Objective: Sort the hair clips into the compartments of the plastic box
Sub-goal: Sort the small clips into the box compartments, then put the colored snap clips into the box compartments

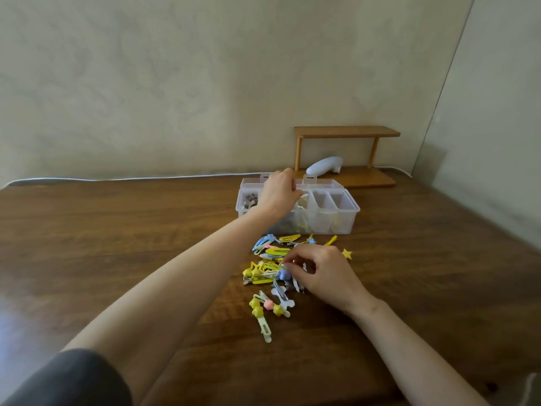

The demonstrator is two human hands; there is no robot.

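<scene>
Hair clips [273,266] lie in a loose heap on the wooden table [117,230], w/ the right hand [320,273] resting right on the heap's near-right edge; its fingertips [288,266] are curled in and pinched among silvery clips just under them, tho I can't tell if one is actually gripped. Most of the pile spreads left of those fingers. Left hand [279,189] is well beyond, loosely closed over the plastic box [336,218], hiding the middle compartments; whether it holds a clip, can't tell. Right hand's nearer the pile, so prob. the next pick is its job.
</scene>
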